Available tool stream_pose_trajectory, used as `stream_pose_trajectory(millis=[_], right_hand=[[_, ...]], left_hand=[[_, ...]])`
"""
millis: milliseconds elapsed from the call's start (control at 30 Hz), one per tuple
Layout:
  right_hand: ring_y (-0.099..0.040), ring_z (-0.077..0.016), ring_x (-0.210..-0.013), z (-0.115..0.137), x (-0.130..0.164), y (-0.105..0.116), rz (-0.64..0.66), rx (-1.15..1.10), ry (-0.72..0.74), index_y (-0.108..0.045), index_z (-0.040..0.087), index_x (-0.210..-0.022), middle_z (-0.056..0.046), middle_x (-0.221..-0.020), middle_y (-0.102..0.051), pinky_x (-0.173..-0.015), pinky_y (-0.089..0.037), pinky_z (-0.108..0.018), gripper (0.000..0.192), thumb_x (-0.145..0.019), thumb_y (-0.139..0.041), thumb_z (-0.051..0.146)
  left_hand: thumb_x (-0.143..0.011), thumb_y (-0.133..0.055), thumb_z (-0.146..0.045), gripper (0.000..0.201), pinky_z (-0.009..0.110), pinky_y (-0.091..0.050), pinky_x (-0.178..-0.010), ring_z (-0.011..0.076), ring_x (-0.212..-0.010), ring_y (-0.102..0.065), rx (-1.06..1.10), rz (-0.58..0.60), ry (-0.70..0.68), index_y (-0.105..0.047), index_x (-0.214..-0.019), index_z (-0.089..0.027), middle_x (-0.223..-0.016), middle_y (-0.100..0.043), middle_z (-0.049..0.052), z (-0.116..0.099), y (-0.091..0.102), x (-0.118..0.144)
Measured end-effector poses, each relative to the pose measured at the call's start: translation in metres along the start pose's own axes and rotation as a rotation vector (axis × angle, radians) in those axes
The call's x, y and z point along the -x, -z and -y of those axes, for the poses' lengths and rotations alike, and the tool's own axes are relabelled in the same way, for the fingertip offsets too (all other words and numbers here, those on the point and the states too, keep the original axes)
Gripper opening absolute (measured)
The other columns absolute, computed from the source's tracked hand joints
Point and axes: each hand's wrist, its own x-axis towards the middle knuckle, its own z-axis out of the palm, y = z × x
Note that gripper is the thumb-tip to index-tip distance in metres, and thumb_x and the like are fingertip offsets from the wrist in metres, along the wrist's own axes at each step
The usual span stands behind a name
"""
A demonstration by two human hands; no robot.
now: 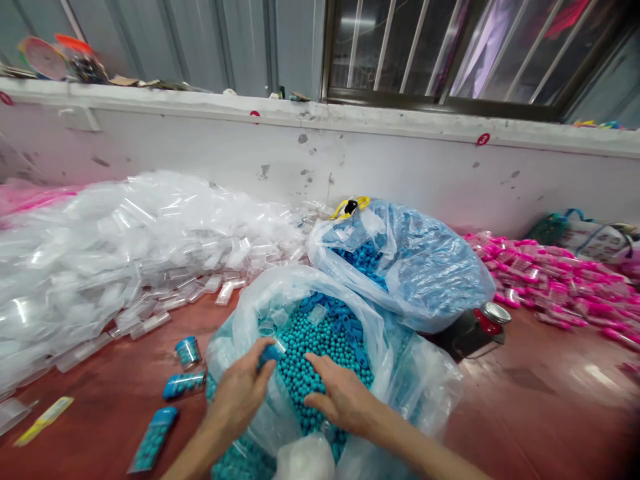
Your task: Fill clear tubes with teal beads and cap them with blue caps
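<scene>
An open clear plastic bag (250,313) in front of me is full of small teal beads (313,350). My left hand (240,393) is inside the bag's mouth, its fingers closed on a small tube with a blue cap (270,353). Resting flat on the beads beside it, my right hand (343,397) has its fingers spread and holds nothing. Three filled tubes with blue caps (185,385) lie on the red table left of the bag.
A big heap of empty clear tubes (110,253) covers the left. A second bag of blue caps (400,260) sits behind. Pink filled tubes (550,280) pile at the right. A small red device with a metal lid (487,320) and a yellow strip (45,420) lie on the red table (550,400).
</scene>
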Motion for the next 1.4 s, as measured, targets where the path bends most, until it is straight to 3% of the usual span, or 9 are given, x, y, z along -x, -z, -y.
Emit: stream_pose_trajectory(millis=[133, 233, 400, 600, 767, 933, 1067, 1233, 1400], right_hand=[[-0.048, -0.0229, -0.108, -0.027, -0.034, 0.018, -0.138, 0.074, -0.13, -0.043, 0.01, -0.123, -0.015, -0.115, -0.053, -0.091, -0.036, -0.031, 0.043, -0.083, -0.044, 0.025], [-0.046, -0.0241, -0.11, -0.04, -0.069, 0.028, -0.23, 0.106, -0.215, -0.037, 0.01, -0.127, -0.016, -0.119, -0.049, -0.09, -0.035, -0.033, 0.045, -0.084, -0.042, 0.023], [-0.051, -0.0243, -0.103, -0.046, -0.106, 0.023, -0.204, 0.065, -0.225, -0.044, 0.012, -0.118, -0.015, -0.113, -0.052, -0.086, -0.037, -0.035, 0.041, -0.078, -0.049, 0.016], [-0.056, -0.0108, -0.056, -0.044, -0.08, 0.009, -0.107, -0.114, -0.17, -0.048, 0.016, -0.104, 0.001, -0.073, -0.06, -0.055, -0.045, -0.021, 0.026, -0.081, -0.037, 0.012], [-0.053, -0.0102, -0.048, -0.035, -0.025, 0.001, 0.055, -0.284, -0.107, -0.049, 0.02, -0.102, 0.006, -0.059, -0.054, -0.049, -0.044, -0.019, 0.025, -0.082, -0.036, 0.014], [-0.058, -0.0244, -0.081, -0.04, 0.008, 0.005, 0.015, 0.314, -0.252, -0.055, 0.012, -0.096, -0.015, -0.091, -0.06, -0.069, -0.044, -0.035, 0.031, -0.075, -0.033, 0.0], [-0.059, -0.0268, -0.08, -0.051, 0.003, 0.001, 0.058, 0.349, -0.337, -0.052, 0.008, -0.1, -0.022, -0.094, -0.058, -0.065, -0.042, -0.036, 0.034, -0.076, -0.029, -0.001], [-0.059, -0.0169, -0.08, -0.062, -0.013, 0.002, 0.071, 0.208, -0.27, -0.051, 0.014, -0.096, -0.009, -0.086, -0.063, -0.066, -0.041, -0.024, 0.027, -0.074, -0.039, 0.004], [-0.053, -0.0114, -0.048, -0.066, -0.015, 0.014, 0.079, 0.128, -0.281, -0.05, 0.019, -0.093, 0.006, -0.054, -0.054, -0.05, -0.038, -0.021, 0.018, -0.08, -0.039, 0.015]], left_hand=[[-0.081, -0.034, -0.032, 0.041, 0.036, -0.04, -0.07, 0.0265, -0.082, -0.055, -0.539, -0.311, 0.108, -0.048, -0.116, -0.018, -0.095, -0.06, 0.011, 0.034, 0.045, -0.003], [-0.082, -0.032, -0.032, 0.042, 0.036, -0.04, -0.075, 0.0263, -0.089, -0.054, -0.561, -0.447, 0.019, -0.049, -0.115, -0.014, -0.099, -0.058, 0.014, 0.036, 0.045, -0.007], [-0.081, -0.035, -0.034, 0.041, 0.029, -0.042, -0.069, 0.0176, -0.068, -0.057, -0.051, -0.166, -0.102, -0.047, -0.115, -0.015, -0.081, -0.06, 0.004, 0.004, -0.007, -0.029], [-0.069, -0.049, -0.032, 0.048, 0.024, -0.039, -0.058, 0.0153, -0.06, -0.053, 0.263, 0.037, 0.006, -0.049, -0.112, -0.012, -0.069, -0.057, 0.0, -0.019, -0.051, -0.062], [-0.067, -0.048, -0.032, 0.024, 0.022, -0.028, -0.043, 0.0104, -0.036, -0.037, 0.297, 0.605, 0.083, -0.055, -0.085, -0.018, -0.043, -0.041, -0.008, -0.015, -0.061, -0.041], [-0.055, -0.053, -0.016, 0.012, 0.025, -0.033, -0.058, 0.0176, -0.062, -0.05, 0.059, 0.484, 0.008, -0.051, -0.065, -0.021, -0.059, -0.052, -0.002, -0.007, -0.074, -0.021], [-0.051, -0.054, -0.01, 0.018, 0.031, -0.033, -0.069, 0.0227, -0.075, -0.051, 0.173, 0.421, 0.068, -0.043, -0.059, -0.021, -0.065, -0.052, 0.001, -0.014, -0.102, -0.031], [-0.056, -0.055, -0.015, 0.02, 0.027, -0.036, -0.06, 0.0164, -0.064, -0.05, 0.387, 0.475, 0.174, -0.042, -0.071, -0.02, -0.06, -0.045, -0.004, -0.02, -0.124, -0.045], [-0.065, -0.053, -0.038, 0.037, 0.021, -0.032, -0.043, 0.0084, -0.045, -0.046, 0.653, 0.655, 0.304, -0.041, -0.095, -0.021, -0.063, -0.047, -0.007, -0.014, -0.112, -0.042]])
